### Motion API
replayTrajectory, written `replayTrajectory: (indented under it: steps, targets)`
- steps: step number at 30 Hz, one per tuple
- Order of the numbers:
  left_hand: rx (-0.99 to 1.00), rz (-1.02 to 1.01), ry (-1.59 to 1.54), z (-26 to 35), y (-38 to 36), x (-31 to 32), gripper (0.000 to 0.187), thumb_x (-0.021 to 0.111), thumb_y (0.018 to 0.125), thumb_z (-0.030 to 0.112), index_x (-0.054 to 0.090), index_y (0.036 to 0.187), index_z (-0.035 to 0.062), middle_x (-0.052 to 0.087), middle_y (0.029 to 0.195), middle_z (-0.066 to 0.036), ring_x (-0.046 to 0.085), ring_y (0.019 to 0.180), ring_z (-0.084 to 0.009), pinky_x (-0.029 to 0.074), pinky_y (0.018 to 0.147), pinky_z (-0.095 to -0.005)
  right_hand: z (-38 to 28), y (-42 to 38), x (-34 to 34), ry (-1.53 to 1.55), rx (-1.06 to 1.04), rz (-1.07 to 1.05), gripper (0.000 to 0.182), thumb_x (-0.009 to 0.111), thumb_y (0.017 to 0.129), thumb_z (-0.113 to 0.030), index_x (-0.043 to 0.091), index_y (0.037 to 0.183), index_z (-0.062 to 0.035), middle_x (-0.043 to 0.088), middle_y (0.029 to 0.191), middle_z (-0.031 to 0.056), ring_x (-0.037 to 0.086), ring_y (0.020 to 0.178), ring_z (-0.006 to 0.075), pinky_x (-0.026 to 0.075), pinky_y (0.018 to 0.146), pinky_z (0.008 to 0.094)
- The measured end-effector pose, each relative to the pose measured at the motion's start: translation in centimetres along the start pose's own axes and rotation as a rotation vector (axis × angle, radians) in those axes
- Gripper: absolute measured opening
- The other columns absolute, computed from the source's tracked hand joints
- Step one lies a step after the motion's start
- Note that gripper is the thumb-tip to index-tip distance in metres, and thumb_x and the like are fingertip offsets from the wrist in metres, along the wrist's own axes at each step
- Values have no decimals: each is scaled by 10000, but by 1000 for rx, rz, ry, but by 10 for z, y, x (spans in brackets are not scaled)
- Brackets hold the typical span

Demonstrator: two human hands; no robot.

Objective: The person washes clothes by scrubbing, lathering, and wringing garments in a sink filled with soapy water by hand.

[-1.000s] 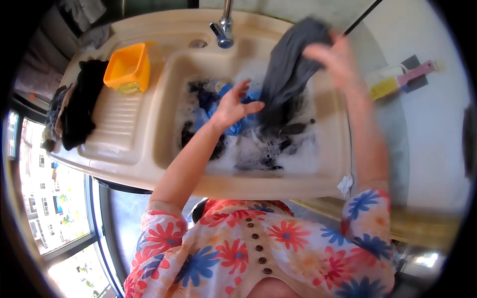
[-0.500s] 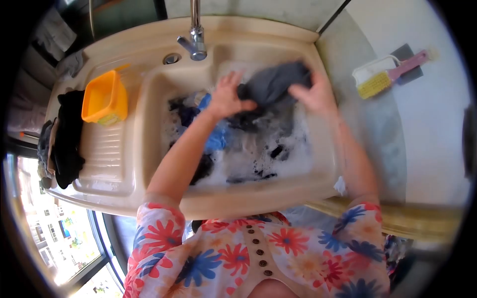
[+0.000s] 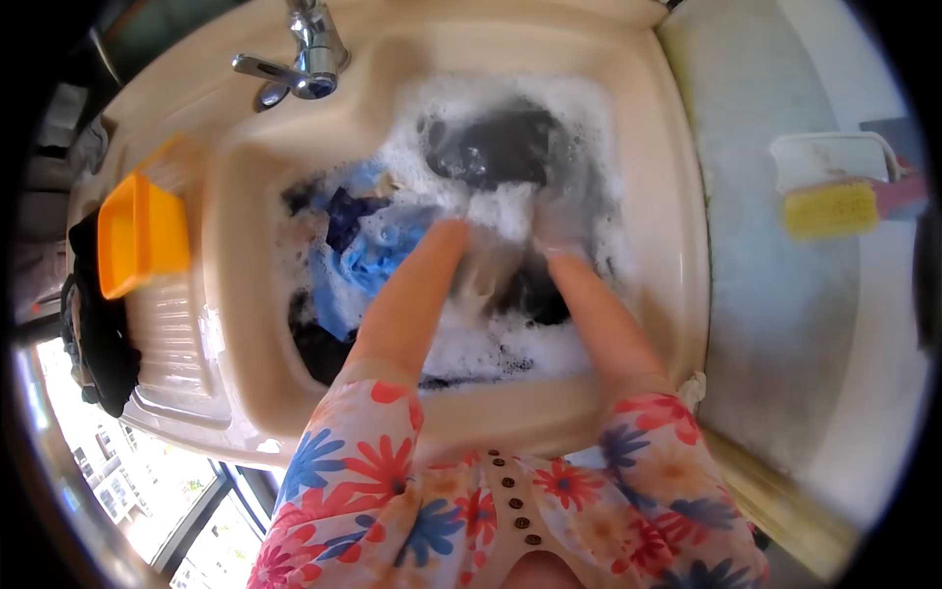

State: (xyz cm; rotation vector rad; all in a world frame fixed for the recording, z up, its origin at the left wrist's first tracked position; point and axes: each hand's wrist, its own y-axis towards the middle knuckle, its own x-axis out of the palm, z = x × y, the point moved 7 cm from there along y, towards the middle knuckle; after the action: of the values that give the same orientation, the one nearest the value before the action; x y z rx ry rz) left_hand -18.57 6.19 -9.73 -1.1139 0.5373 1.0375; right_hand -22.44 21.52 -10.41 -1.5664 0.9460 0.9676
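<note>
A dark grey cloth (image 3: 496, 145) lies wet among white suds in the far half of the beige sink (image 3: 250, 324). Just on the near side of it, my left hand (image 3: 469, 214) reaches into the foamy water. My right hand (image 3: 551, 234) is in the suds close by on the right. Foam and motion blur hide the fingers of both hands, so what they grip does not show. Blue cloth (image 3: 373, 255) floats to the left of my left forearm, with a dark navy piece (image 3: 348, 216) beside it.
The chrome tap (image 3: 314, 64) stands at the back left. An orange plastic container (image 3: 147, 236) sits on the ribbed drainboard, with black clothes (image 3: 103, 339) at its edge. A yellow-bristled brush (image 3: 832, 210) and a white-rimmed dish (image 3: 834, 157) are at the right.
The dark grey cloth was held up between both hands over the sink; now it lies in the suds. Both hands have gone down into the water, closer together. The view has shifted.
</note>
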Motion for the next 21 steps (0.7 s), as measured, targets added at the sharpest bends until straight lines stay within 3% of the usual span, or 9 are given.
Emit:
replayTrajectory:
  steps: [7, 8, 9, 11, 13, 14, 16, 17, 21]
  targets:
    - [210, 209, 150, 36, -82, -89, 605, 585, 721, 333, 382, 1267, 169, 432, 1213, -132, 428, 1126, -286, 329, 961, -366, -34, -47, -62, -191, -175, -157, 376, 574, 715, -140, 525, 1064, -7, 584, 945, 188, 558, 893, 328, 445, 786, 395]
    - [185, 233, 166, 27, -100, -98, 601, 587, 720, 323, 386, 1263, 163, 438, 1206, -129, 431, 1122, -285, 328, 962, -365, -42, -58, -87, -123, -227, -118, 383, 579, 712, -142, 524, 1067, -7, 586, 944, 186, 560, 890, 326, 446, 786, 394]
    - [112, 272, 209, 10, -115, -100, 594, 585, 720, 309, 387, 1261, 167, 431, 1216, -126, 420, 1131, -288, 327, 961, -381, -45, -63, -109, 86, -354, -12, 480, 641, 672, -154, 489, 1106, -13, 602, 891, 145, 589, 805, 288, 493, 678, 365]
    - [-41, 348, 288, -27, -145, -103, 581, 582, 720, 280, 390, 1258, 176, 418, 1234, -118, 398, 1148, -294, 324, 960, -412, -32, -55, -125, 641, -312, -125, 534, 639, 643, -120, 468, 1139, -24, 618, 850, 120, 609, 766, 228, 503, 672, 348]
    - [-91, 315, 207, -57, -166, -92, 559, 568, 730, 271, 395, 1254, 179, 413, 1237, -112, 374, 1165, -297, 328, 949, -438, -71, -103, -218, 783, -253, -182, 564, 647, 641, -93, 444, 1164, -40, 610, 823, 109, 601, 670, 184, 499, 516, 306]
    - [-115, 292, 168, -68, -174, -83, 548, 562, 736, 267, 398, 1252, 181, 410, 1239, -108, 363, 1173, -299, 330, 943, -451, -80, -110, -258, 746, -334, -58, 586, 663, 642, -113, 423, 1172, -41, 602, 821, 93, 593, 617, 163, 471, 436, 261]
    - [-165, 268, 120, -85, -181, -65, 532, 551, 743, 259, 403, 1247, 179, 415, 1234, -114, 392, 1148, -305, 351, 927, -442, -107, -132, -340, 918, -575, 77, 588, 691, 639, -141, 429, 1135, 35, 610, 841, 97, 597, 661, 151, 475, 466, 261]
    - [-187, 257, 99, -91, -183, -59, 524, 546, 746, 256, 406, 1245, 178, 417, 1231, -117, 407, 1135, -308, 361, 919, -437, -112, -151, -384, 901, -594, 257, 561, 709, 639, -157, 459, 1102, 38, 616, 839, 89, 596, 677, 148, 486, 508, 271]
    - [-152, 278, -35, -101, -191, -50, 521, 539, 736, 238, 415, 1237, 164, 456, 1190, -138, 463, 1073, -318, 389, 896, -410, -128, -210, -524, 757, -835, 428, 476, 700, 667, -167, 510, 1063, 15, 615, 895, 82, 599, 738, 160, 496, 568, 277]
